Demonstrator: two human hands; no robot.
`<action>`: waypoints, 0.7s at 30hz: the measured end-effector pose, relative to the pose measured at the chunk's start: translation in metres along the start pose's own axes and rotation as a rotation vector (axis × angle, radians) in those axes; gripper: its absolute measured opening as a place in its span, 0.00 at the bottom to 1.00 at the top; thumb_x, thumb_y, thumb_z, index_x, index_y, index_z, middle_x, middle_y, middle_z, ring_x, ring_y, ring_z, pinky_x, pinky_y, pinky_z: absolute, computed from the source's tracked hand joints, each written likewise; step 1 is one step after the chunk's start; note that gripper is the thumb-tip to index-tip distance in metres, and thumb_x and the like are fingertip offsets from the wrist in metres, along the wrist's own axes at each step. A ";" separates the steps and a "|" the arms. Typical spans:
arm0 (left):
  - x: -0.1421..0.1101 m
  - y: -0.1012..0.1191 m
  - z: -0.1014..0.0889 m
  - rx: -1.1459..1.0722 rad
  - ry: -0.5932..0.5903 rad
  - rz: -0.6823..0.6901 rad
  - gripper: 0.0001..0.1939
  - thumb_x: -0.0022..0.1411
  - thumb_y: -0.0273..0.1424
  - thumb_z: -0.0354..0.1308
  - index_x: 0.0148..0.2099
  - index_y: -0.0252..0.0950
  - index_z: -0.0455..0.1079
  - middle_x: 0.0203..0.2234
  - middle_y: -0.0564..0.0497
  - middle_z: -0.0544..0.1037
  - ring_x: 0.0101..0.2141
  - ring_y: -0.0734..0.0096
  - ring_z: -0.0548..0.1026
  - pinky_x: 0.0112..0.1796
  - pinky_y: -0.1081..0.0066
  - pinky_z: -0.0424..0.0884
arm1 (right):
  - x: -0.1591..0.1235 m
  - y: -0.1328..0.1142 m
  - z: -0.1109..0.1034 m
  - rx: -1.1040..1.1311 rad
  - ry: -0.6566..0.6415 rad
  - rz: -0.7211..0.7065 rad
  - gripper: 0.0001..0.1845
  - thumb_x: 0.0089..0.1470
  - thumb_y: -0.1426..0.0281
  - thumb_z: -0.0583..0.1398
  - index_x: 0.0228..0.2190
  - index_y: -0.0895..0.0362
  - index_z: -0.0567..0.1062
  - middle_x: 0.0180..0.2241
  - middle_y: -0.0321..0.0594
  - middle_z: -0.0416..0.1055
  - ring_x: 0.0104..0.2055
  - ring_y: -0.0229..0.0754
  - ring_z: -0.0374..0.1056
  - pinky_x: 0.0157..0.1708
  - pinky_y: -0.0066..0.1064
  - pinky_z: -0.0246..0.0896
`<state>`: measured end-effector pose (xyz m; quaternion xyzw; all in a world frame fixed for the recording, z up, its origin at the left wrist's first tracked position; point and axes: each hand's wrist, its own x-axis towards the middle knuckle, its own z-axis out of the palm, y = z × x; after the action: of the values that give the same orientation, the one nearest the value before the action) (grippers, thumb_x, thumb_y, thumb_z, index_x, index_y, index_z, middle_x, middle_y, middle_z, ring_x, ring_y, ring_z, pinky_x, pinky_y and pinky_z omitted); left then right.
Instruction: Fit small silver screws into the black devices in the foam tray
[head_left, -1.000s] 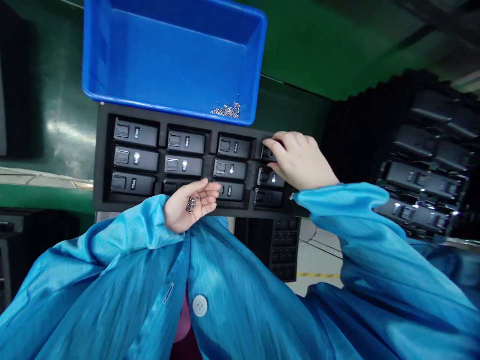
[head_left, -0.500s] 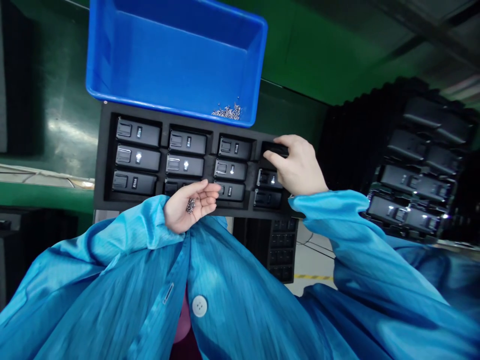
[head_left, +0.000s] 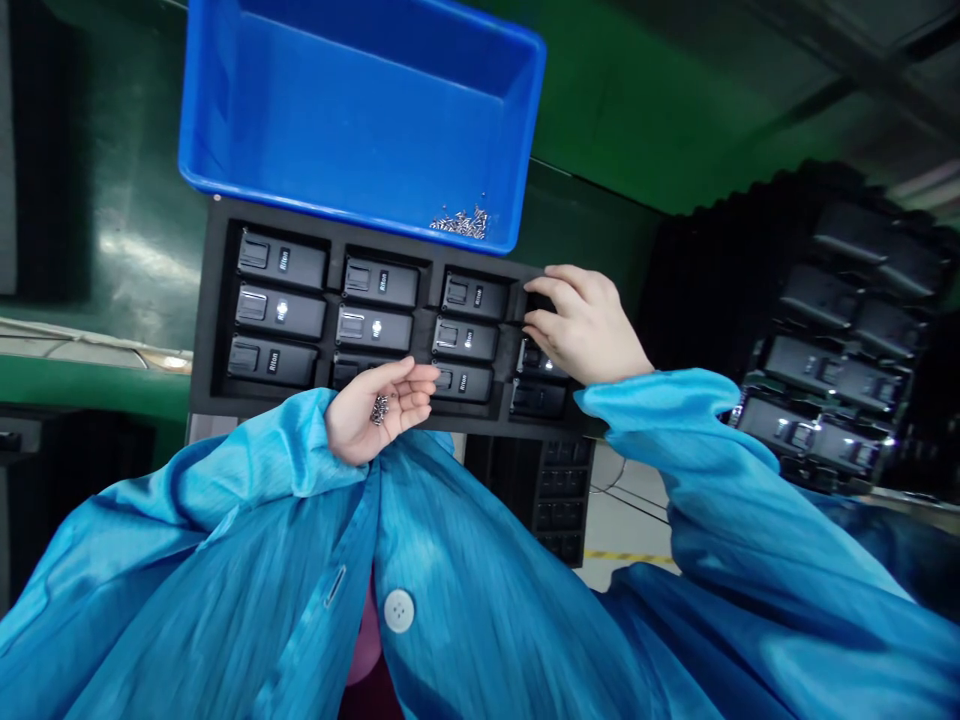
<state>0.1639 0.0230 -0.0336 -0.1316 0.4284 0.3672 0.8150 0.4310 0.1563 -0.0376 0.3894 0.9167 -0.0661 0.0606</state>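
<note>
My left hand [head_left: 380, 408] is cupped palm up near the tray's front edge, with a small heap of metal screws [head_left: 380, 409] in the palm. At the tray's far right end, my right hand [head_left: 583, 322] reaches over the top compartment. Its curled thumb and fingers lie about the end of a black plastic case, mostly hidden beneath them. The black foam tray [head_left: 201, 330] holds rows of such cases marked "Riton", one of them a case [head_left: 283, 258] at the upper left. A lower case in the second column is partly covered by my left hand.
Behind the tray a blue bin [head_left: 360, 120] overlaps its back edge, with loose screws [head_left: 463, 222] in its near right corner. Stacked trays of black cases [head_left: 821, 370] stand at the right. Another tray [head_left: 561, 490] is lower down. The bench top [head_left: 135, 230] is green.
My right hand has shifted slightly left and up, its fingertips now at the left end of the top right case. My left hand stays cupped round the screws. The view has shifted a little.
</note>
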 end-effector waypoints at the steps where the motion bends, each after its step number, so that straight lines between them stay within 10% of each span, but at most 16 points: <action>1: 0.000 0.000 0.000 -0.001 0.000 -0.001 0.22 0.74 0.28 0.48 0.32 0.28 0.79 0.25 0.48 0.79 0.23 0.81 0.76 0.30 0.79 0.76 | 0.001 0.000 0.000 0.002 -0.006 0.002 0.15 0.64 0.67 0.52 0.35 0.50 0.78 0.59 0.45 0.70 0.69 0.58 0.55 0.66 0.60 0.52; 21: 0.003 0.003 0.000 -0.018 0.010 0.026 0.22 0.74 0.27 0.49 0.32 0.28 0.79 0.24 0.49 0.78 0.23 0.81 0.76 0.28 0.79 0.76 | 0.001 0.009 0.005 -0.013 0.033 0.007 0.17 0.67 0.65 0.51 0.34 0.50 0.78 0.58 0.44 0.72 0.66 0.56 0.59 0.64 0.56 0.53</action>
<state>0.1630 0.0265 -0.0363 -0.1352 0.4311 0.3808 0.8068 0.4375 0.1625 -0.0433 0.3933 0.9166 -0.0537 0.0482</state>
